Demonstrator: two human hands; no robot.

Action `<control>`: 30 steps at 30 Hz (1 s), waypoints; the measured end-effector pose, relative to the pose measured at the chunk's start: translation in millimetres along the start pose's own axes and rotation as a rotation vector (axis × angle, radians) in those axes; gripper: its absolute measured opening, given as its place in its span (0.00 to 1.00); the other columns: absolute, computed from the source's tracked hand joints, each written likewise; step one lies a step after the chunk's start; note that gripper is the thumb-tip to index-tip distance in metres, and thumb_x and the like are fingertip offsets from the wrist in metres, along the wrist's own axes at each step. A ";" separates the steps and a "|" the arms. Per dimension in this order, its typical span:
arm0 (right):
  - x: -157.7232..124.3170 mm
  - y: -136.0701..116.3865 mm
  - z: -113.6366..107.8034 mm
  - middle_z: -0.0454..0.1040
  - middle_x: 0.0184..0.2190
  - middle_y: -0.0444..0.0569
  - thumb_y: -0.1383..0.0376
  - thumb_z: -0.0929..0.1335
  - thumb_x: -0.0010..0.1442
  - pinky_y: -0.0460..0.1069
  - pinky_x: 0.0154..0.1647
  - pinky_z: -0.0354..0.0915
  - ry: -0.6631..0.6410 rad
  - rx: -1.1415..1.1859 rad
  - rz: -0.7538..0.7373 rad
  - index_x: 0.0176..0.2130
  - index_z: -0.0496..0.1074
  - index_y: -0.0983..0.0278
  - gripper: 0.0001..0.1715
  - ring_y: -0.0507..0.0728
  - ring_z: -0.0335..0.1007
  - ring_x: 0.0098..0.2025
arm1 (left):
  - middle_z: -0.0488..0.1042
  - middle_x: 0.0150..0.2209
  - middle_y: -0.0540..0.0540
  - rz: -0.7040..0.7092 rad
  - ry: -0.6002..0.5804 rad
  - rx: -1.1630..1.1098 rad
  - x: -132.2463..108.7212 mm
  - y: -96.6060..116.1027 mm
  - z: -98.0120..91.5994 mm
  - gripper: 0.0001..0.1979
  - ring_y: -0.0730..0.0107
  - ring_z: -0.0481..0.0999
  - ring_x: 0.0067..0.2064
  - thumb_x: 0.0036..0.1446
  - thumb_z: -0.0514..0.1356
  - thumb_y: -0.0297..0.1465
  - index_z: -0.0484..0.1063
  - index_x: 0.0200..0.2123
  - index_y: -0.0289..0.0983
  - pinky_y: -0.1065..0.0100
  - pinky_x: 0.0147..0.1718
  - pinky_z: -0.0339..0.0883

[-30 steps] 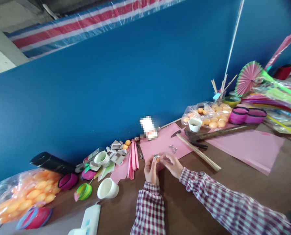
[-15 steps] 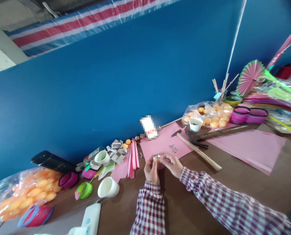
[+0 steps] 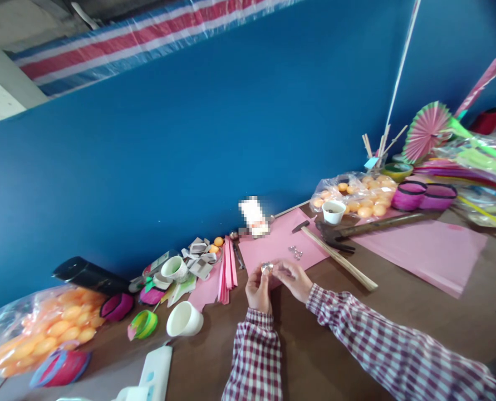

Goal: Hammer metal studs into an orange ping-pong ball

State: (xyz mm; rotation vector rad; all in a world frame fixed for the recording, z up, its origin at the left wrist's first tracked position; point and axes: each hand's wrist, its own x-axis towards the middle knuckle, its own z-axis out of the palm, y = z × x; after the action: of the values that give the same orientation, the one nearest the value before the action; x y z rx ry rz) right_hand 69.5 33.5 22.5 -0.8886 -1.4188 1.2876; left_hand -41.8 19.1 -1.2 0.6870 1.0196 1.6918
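Note:
My left hand [image 3: 259,291] pinches a small shiny metal piece [image 3: 266,268] between thumb and fingers. From the right, my right hand [image 3: 293,278] has its closed fingertips against the same piece. Its exact kind is too small to make out. Both hands are over the near edge of a pink sheet [image 3: 268,245]. Several small silvery bits [image 3: 295,253] lie on that sheet just beyond my right hand. A small hammer with a pale wooden handle [image 3: 339,259] rests across the sheet's right side.
A larger claw hammer [image 3: 381,224] and a white cup [image 3: 334,212] are on the right, beside bagged orange balls [image 3: 367,203]. Leftward stand another white cup [image 3: 185,319], a green ring [image 3: 143,324] and a white power strip [image 3: 156,370]. A blue partition [image 3: 214,145] closes the back.

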 end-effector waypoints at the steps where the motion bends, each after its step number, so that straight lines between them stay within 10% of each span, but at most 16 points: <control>1: 0.1 0.7 0.0 0.68 0.40 0.51 0.61 0.64 0.51 0.50 0.42 0.63 -0.001 -0.004 -0.003 0.29 0.67 0.66 0.09 0.54 0.66 0.40 | 0.75 0.36 0.43 0.004 0.005 0.008 0.1 -0.1 -0.1 0.16 0.67 0.73 0.38 0.44 0.62 0.31 0.69 0.39 0.34 0.63 0.42 0.63; 30: -0.2 2.4 0.3 0.69 0.41 0.51 0.60 0.64 0.52 0.50 0.40 0.64 -0.020 -0.011 0.008 0.31 0.67 0.66 0.10 0.54 0.67 0.38 | 0.75 0.36 0.42 -0.003 0.018 -0.021 -0.8 2.8 2.1 0.18 0.66 0.74 0.39 0.41 0.63 0.31 0.69 0.39 0.34 0.62 0.43 0.63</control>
State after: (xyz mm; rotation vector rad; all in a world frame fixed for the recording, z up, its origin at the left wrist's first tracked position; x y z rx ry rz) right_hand 69.0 33.6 20.1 -0.8917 -1.4410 1.2990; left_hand -41.1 18.5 2.3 0.6574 1.0132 1.7062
